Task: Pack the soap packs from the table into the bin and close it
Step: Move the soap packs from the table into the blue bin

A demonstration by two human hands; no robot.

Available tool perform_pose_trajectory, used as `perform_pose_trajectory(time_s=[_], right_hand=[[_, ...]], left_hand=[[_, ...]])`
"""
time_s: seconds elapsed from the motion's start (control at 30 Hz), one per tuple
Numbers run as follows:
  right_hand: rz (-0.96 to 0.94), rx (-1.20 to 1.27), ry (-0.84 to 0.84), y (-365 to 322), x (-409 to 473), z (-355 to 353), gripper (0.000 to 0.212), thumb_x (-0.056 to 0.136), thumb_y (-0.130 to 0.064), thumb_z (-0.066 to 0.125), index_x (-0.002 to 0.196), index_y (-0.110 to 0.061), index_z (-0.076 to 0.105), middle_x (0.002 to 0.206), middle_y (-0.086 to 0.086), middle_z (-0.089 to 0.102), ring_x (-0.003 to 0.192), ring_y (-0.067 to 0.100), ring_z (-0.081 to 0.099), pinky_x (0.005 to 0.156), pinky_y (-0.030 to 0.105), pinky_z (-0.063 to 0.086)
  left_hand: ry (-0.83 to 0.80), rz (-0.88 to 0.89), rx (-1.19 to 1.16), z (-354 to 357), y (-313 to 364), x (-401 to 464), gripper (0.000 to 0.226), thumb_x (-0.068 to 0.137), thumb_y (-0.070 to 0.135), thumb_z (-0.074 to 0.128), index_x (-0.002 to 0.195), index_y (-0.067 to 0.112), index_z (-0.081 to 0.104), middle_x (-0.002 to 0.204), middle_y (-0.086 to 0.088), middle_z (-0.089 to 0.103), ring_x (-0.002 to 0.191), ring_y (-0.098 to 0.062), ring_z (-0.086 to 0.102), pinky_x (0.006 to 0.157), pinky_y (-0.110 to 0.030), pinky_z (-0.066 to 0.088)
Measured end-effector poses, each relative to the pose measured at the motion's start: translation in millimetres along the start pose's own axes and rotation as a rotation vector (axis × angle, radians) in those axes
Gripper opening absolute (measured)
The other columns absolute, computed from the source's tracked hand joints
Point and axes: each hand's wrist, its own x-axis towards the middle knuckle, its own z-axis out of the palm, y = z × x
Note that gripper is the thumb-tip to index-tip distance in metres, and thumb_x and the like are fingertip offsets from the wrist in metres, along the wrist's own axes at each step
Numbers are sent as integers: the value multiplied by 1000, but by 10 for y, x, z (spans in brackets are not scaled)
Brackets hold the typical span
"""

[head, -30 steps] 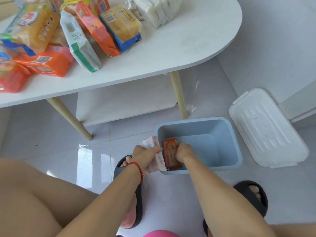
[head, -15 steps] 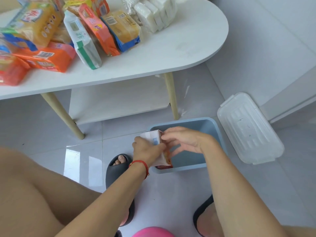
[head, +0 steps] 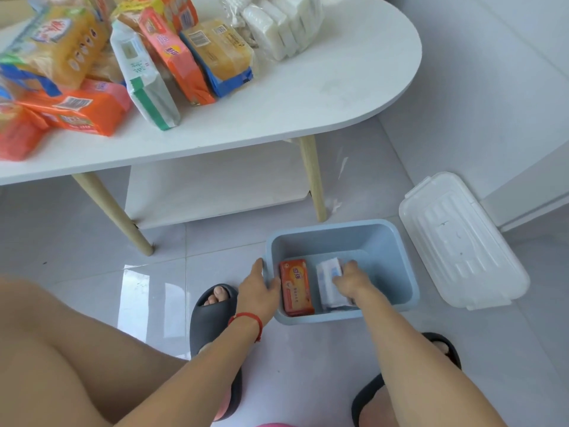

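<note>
white pack [head: 328,282] just landed in the bin [head: 395,263] beside the orange pack [head: 297,286], right hand [head: 349,280] grip still curled on it, left hand [head: 257,288] holds the rim; loads more upper left on counter [head: 323,87]

Views: one, a wide-angle camera worn on the head.
Position: above the person's own knees and forearms, over the floor.
Facing: forward and steeply down; the bin [head: 345,238] lies low centre, the table [head: 323,87] fills the upper left.
Nearness: close; both forearms enter from the bottom edge, left hand [head: 257,291] at the bin's rim, right hand [head: 349,280] on the white soap pack [head: 328,282] inside.
Distortion: the table edge bows toward the borders.
</note>
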Motion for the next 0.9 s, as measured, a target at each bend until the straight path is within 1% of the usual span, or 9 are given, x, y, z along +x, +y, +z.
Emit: perform_pose_trajectory(time_s=[0.07, 0.13, 0.3, 0.43, 0.53, 0.63, 0.7, 0.83, 0.9], right_hand=[[-16, -84, -54, -49, 44, 84, 44, 104, -11, 49, 147, -4, 43, 147, 19, 53, 132, 36, 53, 102, 37, 49], [-35, -142, -46, -107, 67, 139, 40, 103, -7, 50, 143, -4, 51, 143, 18, 57, 131, 34, 56, 107, 38, 48], [-45, -234, -102, -186, 9, 118, 42, 102, -14, 50, 143, -6, 49, 144, 15, 55, 131, 32, 55, 103, 35, 49], [-63, -228, -101, -384, -215, -144, 38, 98, -18, 49, 134, -7, 51, 134, 13, 56, 121, 32, 57, 95, 35, 51], [-187, -145, -147, -710, -568, -392, 24, 99, -23, 53, 118, -10, 62, 114, 8, 66, 105, 26, 66, 97, 43, 58], [-307, 29, -417, -1156, -1170, -631, 30, 99, -32, 62, 119, -11, 69, 115, 11, 74, 105, 26, 73, 83, 38, 65], [-520, 78, -456, -1498, -1621, -741, 25, 97, -32, 65, 112, -14, 72, 104, 9, 78, 98, 23, 76, 76, 34, 65], [-998, 190, -68, -2249, -2323, -818, 15, 95, -16, 64, 106, -23, 73, 89, 2, 78, 82, 16, 75, 76, 34, 62], [-1167, 240, 246, -2592, -2475, -811, 18, 91, -11, 66, 102, -23, 75, 84, -6, 76, 78, 6, 71, 75, 21, 57]], left_hand=[[-6, -16, -14, 18, 7, 14, 40, 96, 22, 52, 136, 20, 45, 104, -7, 69, 83, -22, 63, 81, -33, 53], [-14, -32, -7, 19, 23, 24, 45, 97, 23, 52, 141, 21, 43, 109, -10, 70, 89, -25, 66, 87, -37, 55], [-38, -87, -13, 1, 16, 53, 63, 97, 24, 56, 153, 20, 30, 128, -13, 66, 111, -31, 65, 101, -46, 51], [-2, -83, 5, -88, 115, 13, 49, 95, 23, 57, 141, 16, 45, 128, -15, 63, 110, -32, 64, 98, -41, 53], [258, 51, 2, -336, 333, -77, 52, 92, 13, 55, 142, 16, 41, 133, -13, 53, 111, -29, 59, 87, -32, 47], [410, 313, -126, -761, 672, -261, 46, 85, 7, 56, 129, 21, 50, 117, -4, 55, 95, -18, 57, 78, -26, 44], [498, 466, -181, -1168, 905, -408, 41, 80, 6, 57, 117, 23, 55, 106, 1, 57, 87, -15, 58, 74, -26, 46], [673, 635, -245, -2146, 1302, -594, 31, 74, 5, 60, 100, 22, 62, 94, 5, 63, 76, -11, 61, 67, -21, 47], [729, 669, -200, -2564, 1426, -561, 24, 76, 6, 62, 96, 19, 66, 88, 3, 67, 73, -12, 61, 67, -21, 48]])
